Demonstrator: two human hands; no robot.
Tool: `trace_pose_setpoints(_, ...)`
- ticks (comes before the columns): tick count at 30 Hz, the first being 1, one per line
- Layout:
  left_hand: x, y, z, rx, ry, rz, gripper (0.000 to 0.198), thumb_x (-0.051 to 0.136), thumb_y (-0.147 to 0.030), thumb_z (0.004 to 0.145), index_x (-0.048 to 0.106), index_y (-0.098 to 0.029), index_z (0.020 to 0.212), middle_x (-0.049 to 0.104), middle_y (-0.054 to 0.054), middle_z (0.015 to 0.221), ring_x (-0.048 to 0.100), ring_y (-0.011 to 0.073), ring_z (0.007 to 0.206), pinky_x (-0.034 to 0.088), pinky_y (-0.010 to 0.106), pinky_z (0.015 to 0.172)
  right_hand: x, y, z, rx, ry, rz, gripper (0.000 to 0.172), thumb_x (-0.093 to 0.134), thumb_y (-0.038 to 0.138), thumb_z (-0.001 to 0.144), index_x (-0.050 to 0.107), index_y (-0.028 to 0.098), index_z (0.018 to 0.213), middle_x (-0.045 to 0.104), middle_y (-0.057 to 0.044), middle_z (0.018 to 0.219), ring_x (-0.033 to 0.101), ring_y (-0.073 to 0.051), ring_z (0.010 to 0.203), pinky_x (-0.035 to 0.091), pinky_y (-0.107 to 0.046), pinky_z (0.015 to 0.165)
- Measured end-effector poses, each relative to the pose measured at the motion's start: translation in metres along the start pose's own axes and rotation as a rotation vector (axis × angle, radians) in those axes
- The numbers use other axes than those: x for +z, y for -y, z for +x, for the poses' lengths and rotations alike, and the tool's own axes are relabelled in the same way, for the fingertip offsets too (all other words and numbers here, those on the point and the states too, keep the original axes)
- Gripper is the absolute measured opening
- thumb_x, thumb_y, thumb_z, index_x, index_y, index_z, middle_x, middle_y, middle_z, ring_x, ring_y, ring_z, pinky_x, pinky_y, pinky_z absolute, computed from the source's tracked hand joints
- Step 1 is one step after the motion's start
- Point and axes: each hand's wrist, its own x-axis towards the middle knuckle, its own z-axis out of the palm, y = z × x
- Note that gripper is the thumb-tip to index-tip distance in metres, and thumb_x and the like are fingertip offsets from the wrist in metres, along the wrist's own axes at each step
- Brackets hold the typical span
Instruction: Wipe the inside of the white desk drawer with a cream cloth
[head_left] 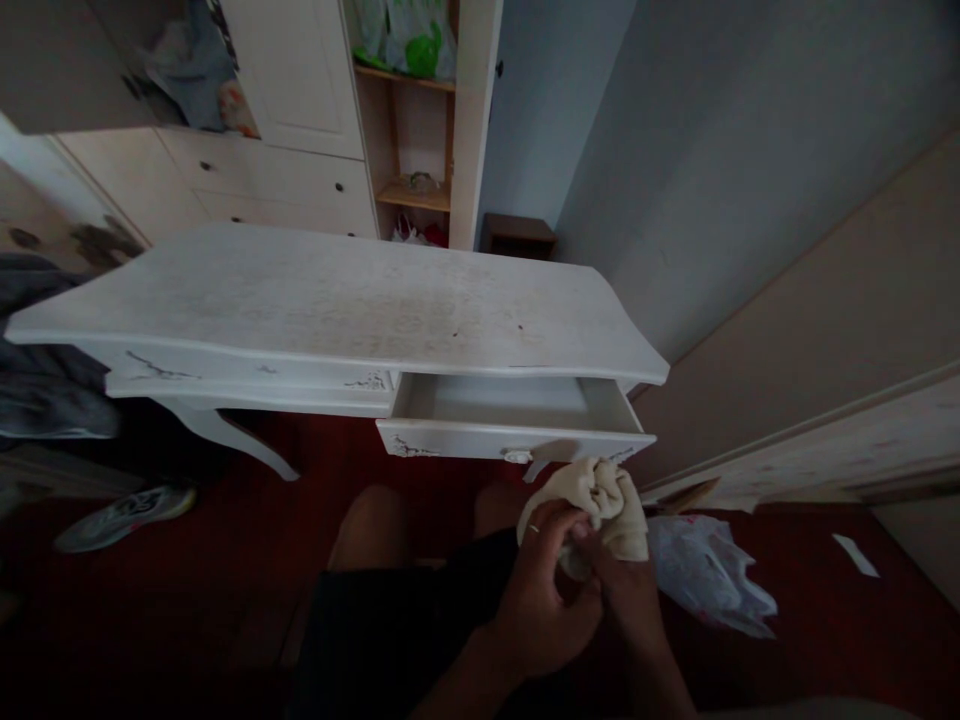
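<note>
A crumpled cream cloth [626, 510] is bunched up in front of the pulled-out drawer [457, 437]. My left hand [544, 590], with a ring on one finger, pinches the cloth's near edge. The cloth covers much of my right hand [619, 580]; its thumb shows close to my left fingertips, and the other fingers are hidden under the fabric. Both hands are held together above my right thigh. The drawer has a round white knob [517, 456] and belongs to a white table [300, 290] whose top has brownish stains.
A clear plastic bag [712, 575] lies on the red floor to the right, near a small white strip [855, 554]. At left is a grey shoe [124, 518]. Behind the table stands a white cabinet [300, 70] with open shelves. A wall runs along the right.
</note>
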Motion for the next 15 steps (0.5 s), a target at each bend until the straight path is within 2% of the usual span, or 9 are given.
trace_pose_setpoints(2,-0.002,-0.001,0.0,-0.065,0.02,-0.103,0.06,0.06,-0.008,0.079,0.052,-0.028,0.136,0.064,0.011,0.129,0.064,0.0246,0.115,0.054,0.043,0.099,-0.003,0.006,0.012,-0.068,-0.051,-0.063,0.068,0.077,0.042,0.077,0.056,0.026,0.14,0.065,-0.01,0.136,0.06,-0.028,0.126,0.047,-0.042,0.107)
trace_pose_setpoints(3,-0.005,0.001,0.001,-0.104,-0.011,-0.146,0.056,0.059,-0.01,0.082,0.052,-0.027,0.136,0.065,0.011,0.128,0.066,0.0234,0.111,0.055,0.041,0.095,-0.002,0.008,0.018,-0.13,-0.084,-0.117,0.067,0.076,0.043,0.078,0.056,0.025,0.139,0.063,-0.011,0.138,0.059,-0.029,0.126,0.046,-0.043,0.108)
trace_pose_setpoints(5,-0.015,0.006,0.004,-0.17,-0.136,-0.173,0.044,0.056,-0.014,0.087,0.055,-0.026,0.129,0.067,0.011,0.12,0.069,0.0206,0.101,0.058,0.037,0.088,0.003,0.007,0.029,-0.288,-0.125,-0.255,0.063,0.074,0.042,0.08,0.057,0.022,0.137,0.062,-0.012,0.138,0.059,-0.03,0.125,0.045,-0.045,0.108)
trace_pose_setpoints(7,-0.031,0.009,0.01,-0.176,-0.273,-0.097,0.033,0.056,-0.016,0.088,0.06,-0.025,0.12,0.069,0.008,0.113,0.069,0.0188,0.094,0.058,0.035,0.084,0.011,0.003,0.039,-0.471,-0.072,-0.392,0.054,0.069,0.039,0.084,0.06,0.022,0.134,0.063,-0.012,0.134,0.059,-0.031,0.122,0.045,-0.047,0.107)
trace_pose_setpoints(9,-0.054,0.009,0.019,-0.103,-0.365,0.062,0.03,0.057,-0.015,0.087,0.063,-0.024,0.115,0.07,0.007,0.109,0.069,0.0191,0.094,0.057,0.035,0.084,0.017,-0.001,0.047,-0.648,0.018,-0.505,0.044,0.062,0.033,0.088,0.063,0.024,0.13,0.064,-0.012,0.132,0.059,-0.031,0.122,0.045,-0.049,0.106)
trace_pose_setpoints(11,-0.08,0.005,0.032,0.024,-0.433,0.263,0.029,0.06,-0.015,0.085,0.066,-0.024,0.113,0.07,0.007,0.108,0.068,0.0209,0.098,0.055,0.038,0.088,0.02,-0.004,0.051,-0.762,0.058,-0.607,0.039,0.057,0.027,0.089,0.065,0.024,0.127,0.063,-0.013,0.132,0.059,-0.031,0.122,0.046,-0.05,0.104)
trace_pose_setpoints(13,-0.104,0.001,0.047,0.156,-0.441,0.428,0.034,0.064,-0.017,0.082,0.066,-0.024,0.116,0.069,0.008,0.116,0.065,0.025,0.109,0.051,0.045,0.099,0.019,-0.005,0.053,-0.786,0.082,-0.695,0.041,0.053,0.021,0.088,0.066,0.023,0.127,0.063,-0.013,0.132,0.06,-0.031,0.122,0.048,-0.049,0.101)
trace_pose_setpoints(15,-0.124,0.0,0.061,0.265,-0.391,0.571,0.038,0.066,-0.017,0.081,0.066,-0.024,0.119,0.068,0.009,0.124,0.061,0.0287,0.12,0.046,0.05,0.107,0.013,-0.006,0.054,-0.74,0.152,-0.763,0.045,0.052,0.017,0.087,0.064,0.024,0.13,0.063,-0.012,0.133,0.06,-0.03,0.122,0.049,-0.046,0.099)
